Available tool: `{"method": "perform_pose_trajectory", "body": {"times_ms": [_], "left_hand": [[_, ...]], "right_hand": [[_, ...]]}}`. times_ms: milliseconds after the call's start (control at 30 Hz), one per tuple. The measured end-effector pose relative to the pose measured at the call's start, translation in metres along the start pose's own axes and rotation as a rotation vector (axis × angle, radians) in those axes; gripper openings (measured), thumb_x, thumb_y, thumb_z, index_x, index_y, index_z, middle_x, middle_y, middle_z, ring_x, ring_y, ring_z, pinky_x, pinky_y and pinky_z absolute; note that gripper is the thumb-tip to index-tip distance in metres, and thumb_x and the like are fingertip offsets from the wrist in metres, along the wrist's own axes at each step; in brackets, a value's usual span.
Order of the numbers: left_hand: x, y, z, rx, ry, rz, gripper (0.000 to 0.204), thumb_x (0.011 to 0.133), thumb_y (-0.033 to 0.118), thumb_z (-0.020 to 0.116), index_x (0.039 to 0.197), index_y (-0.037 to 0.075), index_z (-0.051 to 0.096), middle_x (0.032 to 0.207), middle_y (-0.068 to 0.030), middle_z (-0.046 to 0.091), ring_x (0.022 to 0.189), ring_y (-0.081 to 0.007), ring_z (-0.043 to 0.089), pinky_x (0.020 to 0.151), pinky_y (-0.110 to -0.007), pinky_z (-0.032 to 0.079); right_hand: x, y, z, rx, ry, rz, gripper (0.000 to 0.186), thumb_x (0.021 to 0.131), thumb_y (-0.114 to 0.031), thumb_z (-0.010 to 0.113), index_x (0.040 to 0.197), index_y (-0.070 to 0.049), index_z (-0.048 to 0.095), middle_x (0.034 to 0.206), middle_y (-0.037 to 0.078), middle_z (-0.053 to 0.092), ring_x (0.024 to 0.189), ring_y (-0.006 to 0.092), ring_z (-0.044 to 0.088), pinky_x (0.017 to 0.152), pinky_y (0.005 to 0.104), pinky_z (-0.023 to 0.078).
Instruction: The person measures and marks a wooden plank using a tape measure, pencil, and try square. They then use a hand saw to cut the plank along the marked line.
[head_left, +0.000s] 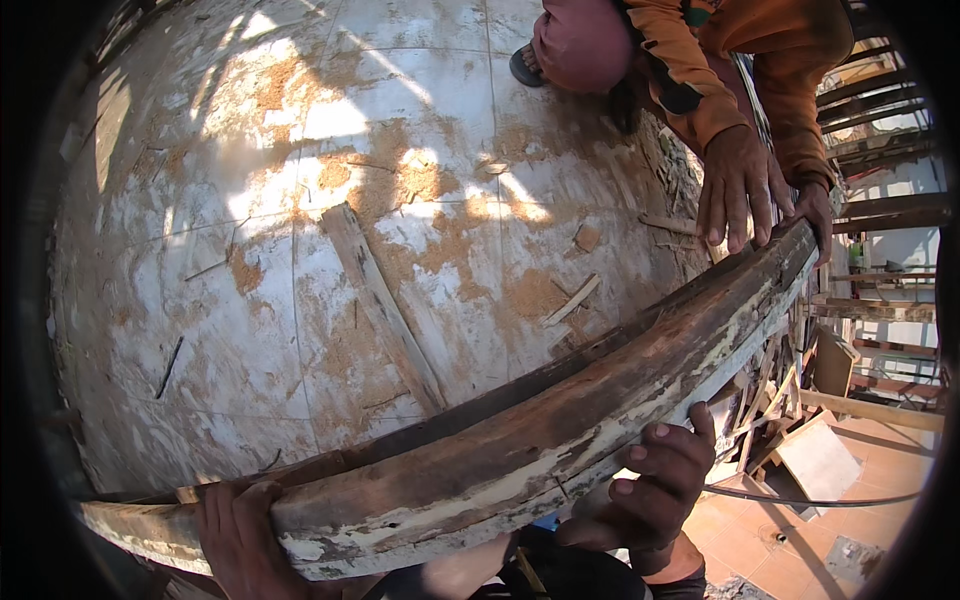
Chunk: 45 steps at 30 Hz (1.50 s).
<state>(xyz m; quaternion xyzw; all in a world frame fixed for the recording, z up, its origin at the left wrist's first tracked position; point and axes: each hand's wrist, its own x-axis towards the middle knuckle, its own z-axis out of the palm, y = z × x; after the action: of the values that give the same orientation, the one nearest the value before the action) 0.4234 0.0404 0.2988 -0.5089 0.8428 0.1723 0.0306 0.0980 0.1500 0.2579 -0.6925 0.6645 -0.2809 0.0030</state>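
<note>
A long, weathered wooden beam with flaking pale paint on its near side runs from the lower left to the upper right. My left hand is wrapped over its left part. Close against the beam's near lower edge is my right hand, its fingers spread and bent upward; whether they press on the wood cannot be told. At the far right end, a co-worker's hand rests at the beam's top, and the same person's other hand holds the end.
Sawdust and wood scraps litter the pale, dirty floor. A narrow plank lies beyond the beam. The co-worker in an orange sleeve crouches at the upper right. Lower right, broken boards and a dark cable appear over orange tiles.
</note>
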Motion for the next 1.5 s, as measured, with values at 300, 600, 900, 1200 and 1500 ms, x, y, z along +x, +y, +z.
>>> {"method": "perform_pose_trajectory", "body": {"times_ms": [300, 600, 900, 1200, 1500], "left_hand": [[-0.021, 0.007, 0.004, 0.022, -0.005, 0.012, 0.087, 0.079, 0.071, 0.071, 0.127, 0.000, 0.057, 0.112, -0.0200, 0.061, 0.103, -0.0406, 0.059, 0.087, -0.052, 0.043], [-0.029, 0.008, 0.009, -0.012, 0.045, 0.004, 0.084, 0.084, 0.074, 0.062, 0.130, 0.004, 0.059, 0.115, -0.0172, 0.066, 0.108, -0.0391, 0.062, 0.088, -0.051, 0.043], [-0.030, 0.005, 0.013, -0.010, 0.081, -0.018, 0.082, 0.083, 0.075, 0.063, 0.127, 0.005, 0.063, 0.115, -0.0163, 0.067, 0.106, -0.0386, 0.064, 0.089, -0.051, 0.044], [-0.028, 0.004, 0.011, -0.022, 0.061, -0.017, 0.088, 0.078, 0.076, 0.067, 0.128, 0.004, 0.062, 0.111, -0.0177, 0.065, 0.103, -0.0385, 0.061, 0.091, -0.051, 0.043], [-0.020, 0.002, 0.003, -0.008, -0.050, -0.034, 0.085, 0.074, 0.064, 0.080, 0.128, 0.002, 0.060, 0.111, -0.0200, 0.061, 0.103, -0.0411, 0.058, 0.090, -0.050, 0.044]], "right_hand": [[0.006, -0.027, -0.018, -0.150, -0.163, 0.107, 0.060, 0.059, -0.067, 0.087, 0.103, -0.030, 0.072, 0.102, -0.002, 0.055, 0.107, 0.0230, 0.048, 0.108, 0.0543, 0.032], [0.009, -0.040, -0.027, -0.126, -0.235, 0.169, 0.035, 0.066, -0.054, 0.087, 0.096, -0.038, 0.079, 0.100, -0.003, 0.053, 0.106, 0.0259, 0.045, 0.104, 0.0557, 0.031], [0.001, -0.038, -0.021, 0.015, -0.136, 0.240, 0.026, 0.060, -0.039, 0.090, 0.080, -0.040, 0.073, 0.105, -0.007, 0.067, 0.118, 0.0269, 0.047, 0.111, 0.0567, 0.027], [0.001, -0.033, -0.019, 0.025, -0.139, 0.205, 0.033, 0.061, -0.037, 0.089, 0.090, -0.041, 0.074, 0.107, -0.008, 0.066, 0.116, 0.0256, 0.048, 0.113, 0.0550, 0.027], [0.011, -0.034, -0.016, 0.001, -0.145, 0.205, 0.035, 0.062, -0.033, 0.088, 0.095, -0.038, 0.076, 0.105, -0.009, 0.065, 0.112, 0.0213, 0.049, 0.113, 0.0529, 0.028]]}}
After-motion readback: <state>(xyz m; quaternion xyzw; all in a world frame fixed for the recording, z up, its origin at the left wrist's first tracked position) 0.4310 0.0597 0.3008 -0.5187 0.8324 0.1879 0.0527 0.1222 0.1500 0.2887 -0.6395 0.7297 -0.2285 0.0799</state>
